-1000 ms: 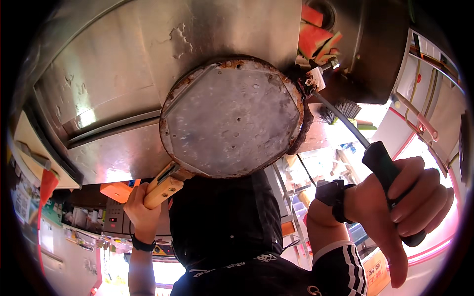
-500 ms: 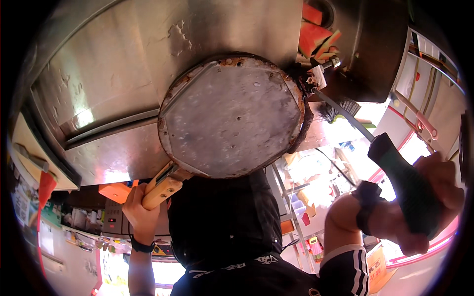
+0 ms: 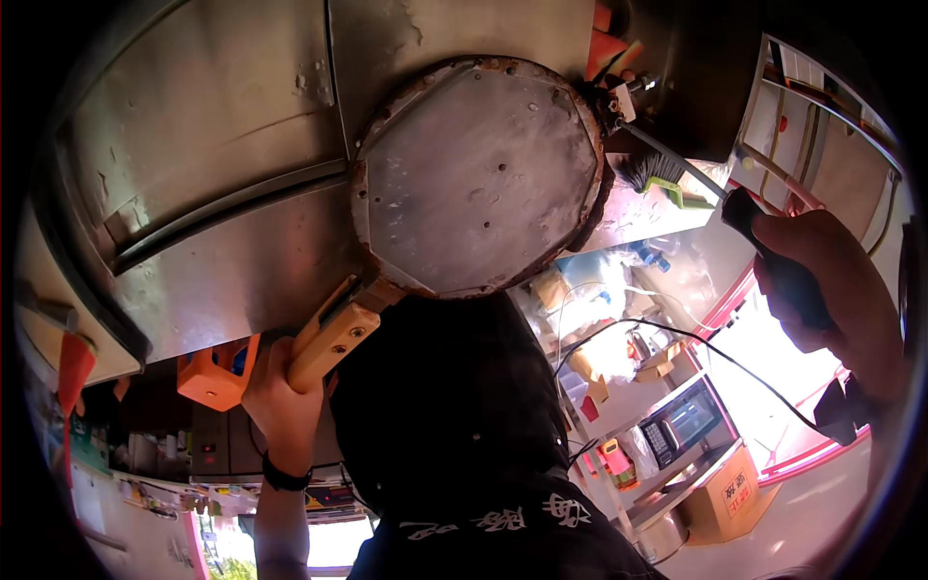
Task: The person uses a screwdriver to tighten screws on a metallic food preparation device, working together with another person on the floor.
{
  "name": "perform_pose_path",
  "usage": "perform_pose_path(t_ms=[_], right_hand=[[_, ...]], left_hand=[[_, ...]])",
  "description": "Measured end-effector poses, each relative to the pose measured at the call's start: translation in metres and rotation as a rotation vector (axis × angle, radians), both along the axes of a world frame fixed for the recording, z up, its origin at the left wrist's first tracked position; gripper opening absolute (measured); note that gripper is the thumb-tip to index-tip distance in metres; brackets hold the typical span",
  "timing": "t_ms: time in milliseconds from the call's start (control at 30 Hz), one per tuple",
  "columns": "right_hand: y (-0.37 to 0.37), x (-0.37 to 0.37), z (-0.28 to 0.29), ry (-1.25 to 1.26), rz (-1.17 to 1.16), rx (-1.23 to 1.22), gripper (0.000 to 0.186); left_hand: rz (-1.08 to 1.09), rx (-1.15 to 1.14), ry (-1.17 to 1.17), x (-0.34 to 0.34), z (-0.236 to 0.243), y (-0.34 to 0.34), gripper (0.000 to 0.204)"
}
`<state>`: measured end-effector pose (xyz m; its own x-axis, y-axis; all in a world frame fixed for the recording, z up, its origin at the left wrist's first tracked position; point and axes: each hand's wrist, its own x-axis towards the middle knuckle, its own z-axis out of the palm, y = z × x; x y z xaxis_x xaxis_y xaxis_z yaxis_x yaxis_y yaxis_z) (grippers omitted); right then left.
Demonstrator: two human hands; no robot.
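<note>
The left hand [image 3: 282, 394] is closed around 1 pale wooden handle [image 3: 333, 340], a blocky grip with 2 dark rivets showing on its flat face. That handle runs up to 1 round metal griddle plate [image 3: 478, 174], dull grey and flat, flecked with small pits and specks, its rim crusted in reddish-brown rust all the way round. The plate lies flat against 1 big stainless steel surface [image 3: 203, 184], brushed and scratched, with 1 raised rail crossing it on a slant. A black wristband [image 3: 286, 478] circles the left wrist. The right hand [image 3: 836, 290] is wrapped tight on 1 black handle [image 3: 773, 261], matte and slightly curved, from which a thin metal rod [image 3: 667, 155] reaches up to the plate's upper right edge; what sits at its tip cannot be made out. Beside that rod lies 1 brush [image 3: 655, 176] with dark bristles and a green back. Below the plate a dark hooded garment [image 3: 449, 425] fills the middle. An orange plastic box [image 3: 215, 372] sits just left of the left hand.
</note>
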<state>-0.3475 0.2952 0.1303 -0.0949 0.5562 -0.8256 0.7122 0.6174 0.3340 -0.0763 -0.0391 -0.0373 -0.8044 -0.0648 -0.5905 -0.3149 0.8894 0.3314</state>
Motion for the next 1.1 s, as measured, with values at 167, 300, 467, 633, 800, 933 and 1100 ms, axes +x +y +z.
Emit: perform_pose_path(t_ms=[167, 300, 467, 633, 800, 933, 1100], right_hand=[[-0.008, 0.003, -0.014, -0.080, 0.244, -0.038, 0.026], [0.006, 0.024, -0.011, 0.373, 1.199, -0.173, 0.021], [-0.026, 0.021, -0.011, 0.216, 1.255, -0.026, 0.025], [-0.044, 0.022, -0.014, 0.091, 1.672, 0.097, 0.016], [-0.045, 0.012, 0.001, 0.239, 1.581, 0.088, 0.016], [-0.006, 0.001, -0.018, 0.083, 1.085, -0.025, 0.021], [-0.023, -0.001, -0.019, -0.055, -0.030, -0.043, 0.031]], left_hand=[[-0.025, -0.011, 0.003, 0.000, 0.004, -0.004, 0.019], [-0.043, 0.002, 0.127, 0.002, 0.000, -0.003, 0.029], [-0.070, -0.021, 0.111, 0.004, 0.000, -0.004, 0.027], [-0.075, -0.030, 0.086, 0.006, -0.001, -0.004, 0.028], [-0.057, 0.040, 0.183, 0.003, -0.010, 0.006, 0.030], [-0.073, -0.041, 0.086, 0.005, 0.001, -0.009, 0.027], [-0.073, -0.066, 0.047, 0.002, 0.002, -0.005, 0.025]])
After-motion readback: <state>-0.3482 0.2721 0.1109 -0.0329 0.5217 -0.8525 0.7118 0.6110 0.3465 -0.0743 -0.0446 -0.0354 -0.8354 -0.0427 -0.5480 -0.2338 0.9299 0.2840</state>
